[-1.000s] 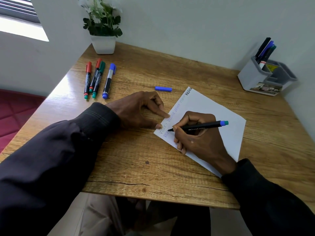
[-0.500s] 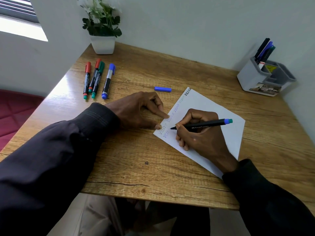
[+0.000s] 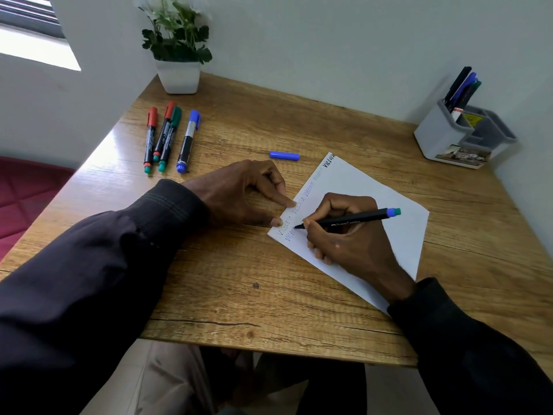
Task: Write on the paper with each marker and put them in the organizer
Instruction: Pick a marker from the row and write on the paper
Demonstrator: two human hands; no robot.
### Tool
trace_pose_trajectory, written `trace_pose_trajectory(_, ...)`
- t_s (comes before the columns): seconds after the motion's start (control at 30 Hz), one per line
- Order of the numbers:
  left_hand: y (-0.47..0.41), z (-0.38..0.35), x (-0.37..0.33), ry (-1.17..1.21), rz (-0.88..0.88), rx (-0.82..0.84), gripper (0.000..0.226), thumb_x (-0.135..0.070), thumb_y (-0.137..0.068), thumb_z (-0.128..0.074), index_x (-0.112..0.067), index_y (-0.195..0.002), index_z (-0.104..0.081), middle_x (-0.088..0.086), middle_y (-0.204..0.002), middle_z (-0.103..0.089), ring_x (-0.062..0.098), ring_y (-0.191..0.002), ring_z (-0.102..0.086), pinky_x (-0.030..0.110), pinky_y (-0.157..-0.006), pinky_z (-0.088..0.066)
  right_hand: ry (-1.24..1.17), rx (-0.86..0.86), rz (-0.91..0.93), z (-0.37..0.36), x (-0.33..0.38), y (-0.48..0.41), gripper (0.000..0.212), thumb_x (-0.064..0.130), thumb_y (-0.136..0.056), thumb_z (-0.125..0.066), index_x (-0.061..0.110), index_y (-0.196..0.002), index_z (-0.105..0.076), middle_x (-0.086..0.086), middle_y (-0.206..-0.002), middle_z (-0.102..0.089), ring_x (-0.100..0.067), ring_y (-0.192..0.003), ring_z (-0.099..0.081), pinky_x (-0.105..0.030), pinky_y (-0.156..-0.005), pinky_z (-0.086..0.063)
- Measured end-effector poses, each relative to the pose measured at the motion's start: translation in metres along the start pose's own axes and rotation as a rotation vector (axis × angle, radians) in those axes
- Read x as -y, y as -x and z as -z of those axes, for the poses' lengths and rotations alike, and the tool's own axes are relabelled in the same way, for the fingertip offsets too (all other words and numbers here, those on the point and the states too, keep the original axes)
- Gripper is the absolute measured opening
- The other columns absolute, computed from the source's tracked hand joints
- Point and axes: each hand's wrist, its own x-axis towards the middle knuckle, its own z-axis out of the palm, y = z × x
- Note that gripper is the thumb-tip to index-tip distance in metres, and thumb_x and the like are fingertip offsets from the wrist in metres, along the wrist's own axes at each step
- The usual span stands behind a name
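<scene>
Handwriting in several colours runs along the left edge of a white paper (image 3: 389,202) lying askew on a wooden bench (image 3: 269,295). The person's right hand (image 3: 350,244) rests on the paper, its grip pinched around a black marker (image 3: 359,217) with a blue-and-teal end. The marker's tip touches the sheet near its lower left corner, beside a line of blue script. The left hand (image 3: 236,193) lies just left of the paper, its grip holding nothing, with index fingertip and thumb tip pressed on the sheet's edge. A loose blue cap (image 3: 284,155) lies just beyond the paper's far left corner. Well to the left of the paper, four capped markers (image 3: 169,139) lie side by side: two red-capped, one green-capped, one blue-capped. Well to the right of the paper, near the wall, a grey organizer (image 3: 440,139) holds several markers (image 3: 462,85) upright in its tallest compartment. Far beyond the paper to the left stands a white pot (image 3: 178,76) with a green plant.
</scene>
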Motion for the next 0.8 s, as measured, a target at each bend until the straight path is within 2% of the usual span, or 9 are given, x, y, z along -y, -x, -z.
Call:
trace_pose_trajectory(0.17, -0.0006, -0.0003, 0.0016, -0.011, -0.005, 0.006, 0.036, -0.027, -0.076, -0.081, -0.048, -0.099, -0.063, -0.018, -0.113, -0.057, -0.009, -0.106, -0.049, -0.002, -0.080, -0.041, -0.017, -0.022, -0.028, 0.0000, -0.0028, 0.0000, 0.017, -0.004, -0.092, -0.071, 0.002, -0.077, -0.070, -0.008, -0.060, -0.070, -0.023, -0.044, -0.066, -0.026, -0.041, -0.048)
trace_pose_trajectory(0.37, -0.0007, 0.0000, 0.0051, -0.035, -0.013, 0.005, 0.035, -0.032, -0.076, -0.081, -0.038, -0.109, -0.072, -0.020, -0.114, -0.056, -0.006, -0.106, -0.051, 0.002, -0.085, -0.043, -0.025, -0.023, -0.053, 0.0004, -0.0031, -0.0006, 0.017, -0.007, -0.092, -0.070, -0.004, -0.076, -0.067, -0.011, -0.058, -0.068, -0.024, -0.042, -0.065, -0.026, -0.040, -0.048)
trace_pose_trajectory(0.5, -0.0019, -0.0005, 0.0059, -0.025, -0.016, 0.005, 0.032, -0.031, -0.075, -0.081, -0.040, -0.105, -0.072, -0.018, -0.114, -0.057, -0.005, -0.106, -0.052, 0.003, -0.085, -0.044, -0.027, -0.022, -0.035, 0.0004, -0.0041, -0.0007, 0.016, -0.003, -0.094, -0.071, 0.001, -0.078, -0.069, -0.010, -0.060, -0.069, -0.025, -0.044, -0.066, -0.026, -0.041, -0.048)
trace_pose_trajectory(0.8, -0.0012, 0.0003, 0.0064, -0.060, -0.033, 0.007, 0.035, -0.029, -0.077, -0.080, -0.035, -0.110, -0.072, -0.016, -0.116, -0.056, -0.006, -0.107, -0.050, 0.000, -0.085, -0.041, -0.055, -0.044, -0.052, 0.0002, -0.0054, -0.0013, 0.022, -0.007, -0.092, -0.070, 0.004, -0.073, -0.067, -0.011, -0.058, -0.068, -0.026, -0.043, -0.065, -0.027, -0.041, -0.049)
